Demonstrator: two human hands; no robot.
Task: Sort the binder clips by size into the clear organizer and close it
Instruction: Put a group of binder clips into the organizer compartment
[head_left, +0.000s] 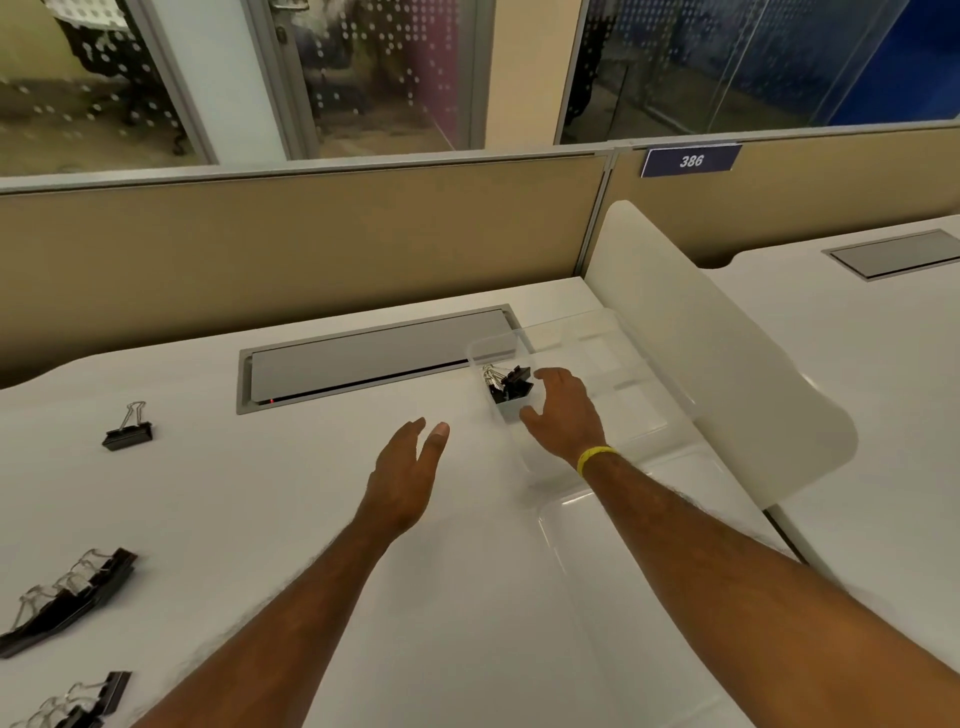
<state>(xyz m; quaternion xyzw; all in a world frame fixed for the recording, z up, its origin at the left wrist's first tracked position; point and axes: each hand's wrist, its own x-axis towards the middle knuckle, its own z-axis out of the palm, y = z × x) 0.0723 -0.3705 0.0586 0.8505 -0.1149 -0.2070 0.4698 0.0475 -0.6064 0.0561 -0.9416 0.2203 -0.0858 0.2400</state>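
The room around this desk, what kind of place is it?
Most likely an open-plan office. The white desk is fenced by a tan partition carrying a numbered plate, 386, has a cable hatch set into it, and glass walls stand behind.

desk (322, 483) centre: bare | left: loose clips (128, 429) | right: organizer (597, 364), divider (727, 364)

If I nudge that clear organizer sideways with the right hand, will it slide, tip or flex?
The clear organizer will probably slide easily: it looks like thin plastic on a smooth white desk. It seems light, holding only a few binder clips in one corner compartment. It could pivot rather than move straight, and its walls may flex. The right hand is open over it.
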